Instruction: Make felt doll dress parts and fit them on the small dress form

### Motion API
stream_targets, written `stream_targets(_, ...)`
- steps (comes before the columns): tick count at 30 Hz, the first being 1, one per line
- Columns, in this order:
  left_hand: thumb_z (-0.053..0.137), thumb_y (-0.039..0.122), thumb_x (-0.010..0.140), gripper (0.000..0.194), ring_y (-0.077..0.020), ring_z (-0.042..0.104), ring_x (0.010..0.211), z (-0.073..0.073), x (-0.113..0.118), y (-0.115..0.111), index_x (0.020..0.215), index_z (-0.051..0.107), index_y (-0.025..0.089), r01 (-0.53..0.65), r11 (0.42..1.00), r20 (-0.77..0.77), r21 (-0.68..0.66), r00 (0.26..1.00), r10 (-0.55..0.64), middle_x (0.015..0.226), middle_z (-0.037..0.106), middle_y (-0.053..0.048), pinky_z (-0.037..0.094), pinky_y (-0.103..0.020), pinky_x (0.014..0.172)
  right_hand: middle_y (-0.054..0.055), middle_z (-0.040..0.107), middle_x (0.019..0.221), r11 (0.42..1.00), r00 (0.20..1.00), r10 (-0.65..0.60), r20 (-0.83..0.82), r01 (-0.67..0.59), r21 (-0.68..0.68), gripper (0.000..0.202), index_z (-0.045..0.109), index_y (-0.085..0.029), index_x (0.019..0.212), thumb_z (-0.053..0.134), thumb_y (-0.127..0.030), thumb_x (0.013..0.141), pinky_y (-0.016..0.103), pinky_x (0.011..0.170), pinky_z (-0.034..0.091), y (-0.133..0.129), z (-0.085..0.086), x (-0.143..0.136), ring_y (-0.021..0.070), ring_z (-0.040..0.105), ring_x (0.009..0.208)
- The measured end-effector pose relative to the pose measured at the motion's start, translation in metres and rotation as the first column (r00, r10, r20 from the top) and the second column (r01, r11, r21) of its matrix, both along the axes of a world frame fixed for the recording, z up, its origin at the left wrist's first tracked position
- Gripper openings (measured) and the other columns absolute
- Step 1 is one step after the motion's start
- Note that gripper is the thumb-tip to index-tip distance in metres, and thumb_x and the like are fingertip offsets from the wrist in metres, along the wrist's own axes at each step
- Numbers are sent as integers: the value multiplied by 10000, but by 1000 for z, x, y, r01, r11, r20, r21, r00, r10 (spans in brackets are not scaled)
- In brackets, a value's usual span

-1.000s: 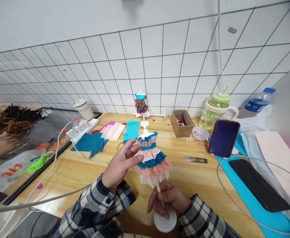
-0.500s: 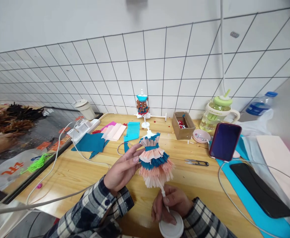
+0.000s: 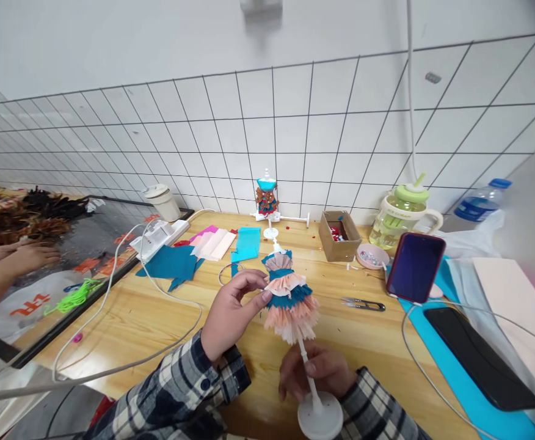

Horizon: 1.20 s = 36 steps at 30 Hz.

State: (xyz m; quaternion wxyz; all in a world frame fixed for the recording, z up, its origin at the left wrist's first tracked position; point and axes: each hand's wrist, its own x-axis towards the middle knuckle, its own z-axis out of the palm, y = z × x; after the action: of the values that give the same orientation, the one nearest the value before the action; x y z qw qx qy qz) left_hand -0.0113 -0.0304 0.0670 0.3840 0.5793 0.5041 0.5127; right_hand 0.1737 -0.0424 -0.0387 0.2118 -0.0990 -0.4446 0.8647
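A miniature dress form stands a little tilted in front of me, wearing a ruffled crepe-paper dress (image 3: 290, 318) in peach and dark teal. My left hand (image 3: 235, 308) pinches the dress's left side at the waist ruffle between thumb and fingers. Lower down, my right hand (image 3: 329, 366) is closed round the thin pole of the white stand (image 3: 320, 417), above its round base. Some of the right fingers are hidden behind the pole. Past the dress, a second small dress form (image 3: 266, 198) with a turquoise and brown outfit stands near the wall.
Thread snips (image 3: 363, 304) lie right of the dress. Behind them are a cardboard box (image 3: 341, 244), a pink dish (image 3: 372, 256) and a propped phone (image 3: 414, 267). Teal paper (image 3: 169, 263) and a power strip (image 3: 160, 238) are at left. A co-worker's hands (image 3: 29, 256) are at far left.
My left hand has gone from spread beside the dress to pinching its waist ruffle. The right fingers have come off the base, and the dress has turned slightly.
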Motion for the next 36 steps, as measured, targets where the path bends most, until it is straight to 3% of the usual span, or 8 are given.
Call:
stream_targets(3, 645, 293, 797, 111, -215, 581, 941, -2, -1, 1, 779, 635, 184, -5, 999, -181, 52, 983, 14, 943, 634, -64, 427, -340, 877, -44, 500, 573, 978, 978, -206, 27, 206, -22, 474, 646, -134, 967, 757, -444, 625, 280, 577, 453, 0, -2, -5, 59, 410, 459)
stream_targets(5, 622, 288, 810, 99, -223, 582, 950, -6, -3, 2, 785, 638, 194, -24, 995, -291, 95, 955, 51, 942, 642, -64, 421, -358, 888, -34, 520, 599, 958, 952, -283, 120, 275, 80, 455, 632, -134, 1008, 729, -444, 689, 228, 517, 393, 1, -7, -8, 68, 449, 485)
stream_targets(10, 668, 267, 763, 348, -264, 532, 1098, -10, -7, 0, 1104, 603, 249, -92, 954, -467, 285, 856, 222, 1131, 626, -70, 376, -414, 970, -12, 548, 613, 926, 907, -343, 243, 282, 252, 533, 614, -127, 1063, 600, -572, 770, 236, 524, 362, 2, -12, -11, 96, 482, 530)
stream_targets(15, 666, 248, 759, 208, -288, 512, 1150, -6, -11, 2, 956, 706, 299, 26, 915, -579, 403, 781, 233, 1064, 682, -41, 315, -467, 1042, 14, 580, 663, 902, 879, -371, 300, 265, 340, 534, 640, -152, 1037, 593, -601, 751, 287, 610, 409, 2, -5, -10, 140, 523, 617)
stream_targets(26, 680, 198, 739, 161, -270, 566, 1056, -18, -15, 6, 852, 725, 304, -23, 875, -504, 484, 810, 300, 961, 700, -34, 380, -440, 987, 13, 584, 635, 918, 896, -355, 267, 280, 283, 595, 644, -136, 993, 591, -661, 718, 250, 536, 333, 3, -6, -7, 106, 444, 540)
stream_targets(29, 706, 176, 708, 285, -261, 578, 1022, -19, -8, 1, 960, 697, 310, 50, 854, -510, 517, 820, 260, 970, 700, -29, 387, -427, 975, 5, 575, 621, 921, 915, -336, 225, 269, 280, 579, 635, -144, 975, 565, -667, 739, 241, 511, 312, 3, -5, -5, 93, 411, 511)
stream_targets(32, 724, 193, 691, 396, -260, 585, 993, -19, 0, -4, 1067, 639, 287, 5, 862, -469, 507, 840, 271, 1013, 681, -50, 411, -417, 933, 5, 566, 602, 922, 922, -324, 213, 257, 289, 582, 643, -149, 930, 529, -691, 750, 241, 506, 312, 3, -2, -3, 94, 414, 503)
stream_targets(36, 674, 183, 732, 266, -254, 609, 968, -17, 5, -7, 985, 659, 263, 32, 882, -484, 471, 845, 228, 963, 700, -60, 439, -395, 884, -8, 546, 562, 942, 934, -292, 208, 243, 232, 569, 659, -154, 928, 580, -678, 721, 242, 499, 300, 1, -1, -2, 89, 405, 483)
